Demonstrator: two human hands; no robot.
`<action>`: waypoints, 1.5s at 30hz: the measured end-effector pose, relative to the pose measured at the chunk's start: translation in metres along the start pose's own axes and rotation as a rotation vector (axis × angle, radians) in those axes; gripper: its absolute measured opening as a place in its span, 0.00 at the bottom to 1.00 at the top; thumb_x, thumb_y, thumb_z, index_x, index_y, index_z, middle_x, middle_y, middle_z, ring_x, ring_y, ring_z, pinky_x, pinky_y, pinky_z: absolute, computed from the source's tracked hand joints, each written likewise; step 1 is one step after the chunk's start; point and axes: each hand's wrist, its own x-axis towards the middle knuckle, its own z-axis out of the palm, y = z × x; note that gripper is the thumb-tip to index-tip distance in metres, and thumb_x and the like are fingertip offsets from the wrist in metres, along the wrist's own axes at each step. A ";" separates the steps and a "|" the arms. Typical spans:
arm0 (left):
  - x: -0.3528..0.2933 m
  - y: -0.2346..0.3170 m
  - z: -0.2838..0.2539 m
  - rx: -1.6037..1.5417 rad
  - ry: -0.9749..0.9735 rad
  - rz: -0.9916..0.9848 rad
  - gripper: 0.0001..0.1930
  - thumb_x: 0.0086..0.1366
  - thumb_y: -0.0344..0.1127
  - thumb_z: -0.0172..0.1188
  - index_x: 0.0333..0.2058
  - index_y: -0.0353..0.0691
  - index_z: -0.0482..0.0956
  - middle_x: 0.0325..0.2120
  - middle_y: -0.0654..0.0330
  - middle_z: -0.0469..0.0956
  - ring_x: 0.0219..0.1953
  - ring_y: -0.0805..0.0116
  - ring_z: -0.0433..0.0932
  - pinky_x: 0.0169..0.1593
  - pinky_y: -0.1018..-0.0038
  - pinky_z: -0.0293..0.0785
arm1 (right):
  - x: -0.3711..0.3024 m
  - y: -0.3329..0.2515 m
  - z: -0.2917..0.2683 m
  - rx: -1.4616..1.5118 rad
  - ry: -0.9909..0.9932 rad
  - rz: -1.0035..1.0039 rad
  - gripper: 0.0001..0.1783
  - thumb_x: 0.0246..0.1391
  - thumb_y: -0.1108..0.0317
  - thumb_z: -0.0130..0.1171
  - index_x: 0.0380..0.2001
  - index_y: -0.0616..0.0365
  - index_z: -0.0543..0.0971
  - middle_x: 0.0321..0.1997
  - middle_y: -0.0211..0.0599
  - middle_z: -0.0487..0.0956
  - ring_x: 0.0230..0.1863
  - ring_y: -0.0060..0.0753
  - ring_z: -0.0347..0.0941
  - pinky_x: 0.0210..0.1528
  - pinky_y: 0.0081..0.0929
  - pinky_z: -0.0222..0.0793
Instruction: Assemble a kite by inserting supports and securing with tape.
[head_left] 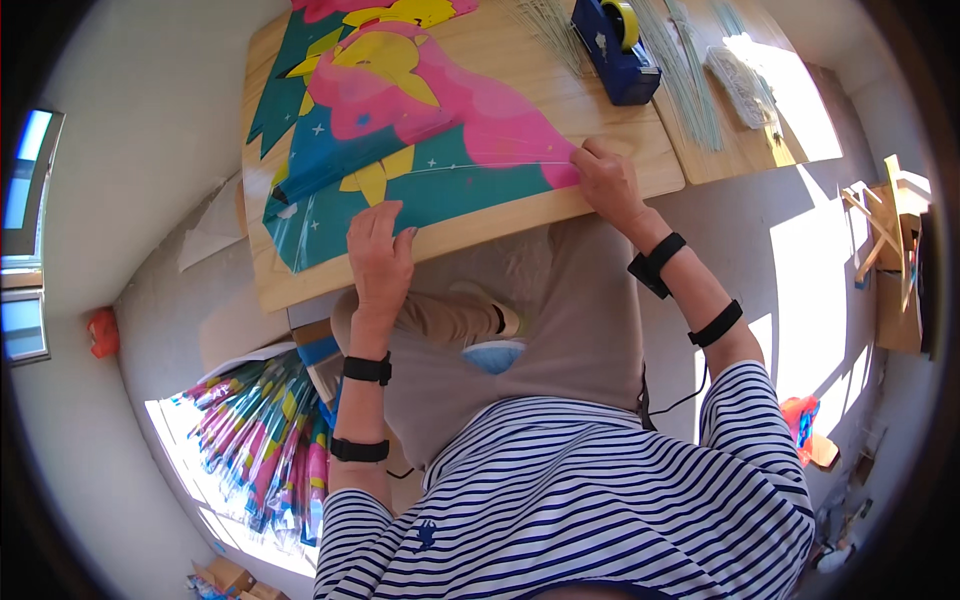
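Note:
A thin printed kite sheet [440, 200] in pink, teal and yellow lies on the wooden table, its left part folded over in a glossy flap. A thin pale rod [480, 165] runs across it toward the right corner. At that corner my right hand [608, 184] is closed, with the fingertips pinching the pink tip; whether the rod's end is also in the pinch is hidden. My left hand [378, 252] rests at the sheet's near edge, fingers stretched over the teal part and thumb apart.
Beyond the right hand stands a blue tape dispenser [618, 50] with yellow tape. Bundles of thin rods [688, 75] and a clear plastic box [738, 85] lie at the far right. Several similar printed sheets [265, 430] are piled low on the left. The table's near edge [440, 240] borders my knees.

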 end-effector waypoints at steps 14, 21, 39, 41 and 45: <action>0.036 0.018 0.067 0.090 -0.034 0.009 0.09 0.52 0.25 0.67 0.33 0.41 0.82 0.32 0.57 0.74 0.41 0.53 0.73 0.43 0.59 0.67 | -0.016 0.005 -0.005 -0.010 -0.003 0.001 0.06 0.49 0.78 0.53 0.30 0.56 0.76 0.32 0.40 0.73 0.30 0.50 0.75 0.31 0.43 0.72; 0.038 0.006 0.085 0.144 -0.121 -0.042 0.05 0.54 0.28 0.66 0.30 0.43 0.79 0.33 0.59 0.73 0.43 0.54 0.72 0.45 0.59 0.65 | -0.021 -0.002 -0.018 0.008 0.017 0.099 0.08 0.49 0.77 0.55 0.34 0.56 0.79 0.33 0.40 0.75 0.34 0.49 0.76 0.35 0.41 0.73; 0.038 0.024 0.082 0.120 -0.115 0.140 0.07 0.52 0.24 0.65 0.27 0.39 0.75 0.30 0.56 0.73 0.39 0.51 0.71 0.40 0.58 0.65 | -0.062 -0.039 -0.041 -0.163 -0.089 0.131 0.19 0.46 0.71 0.65 0.44 0.61 0.77 0.48 0.39 0.75 0.54 0.44 0.69 0.56 0.42 0.65; 0.038 0.023 0.082 0.128 -0.119 0.141 0.07 0.52 0.24 0.65 0.27 0.39 0.75 0.30 0.56 0.73 0.39 0.51 0.71 0.41 0.58 0.65 | -0.062 -0.039 -0.042 -0.163 -0.110 0.138 0.20 0.46 0.71 0.65 0.44 0.61 0.77 0.50 0.39 0.75 0.55 0.45 0.69 0.56 0.42 0.64; 0.035 0.019 0.081 0.131 -0.135 0.133 0.06 0.52 0.25 0.64 0.27 0.40 0.75 0.30 0.56 0.73 0.39 0.51 0.71 0.41 0.58 0.65 | -0.063 -0.040 -0.043 -0.154 -0.139 0.158 0.20 0.47 0.71 0.65 0.46 0.60 0.77 0.52 0.40 0.75 0.56 0.47 0.68 0.57 0.43 0.64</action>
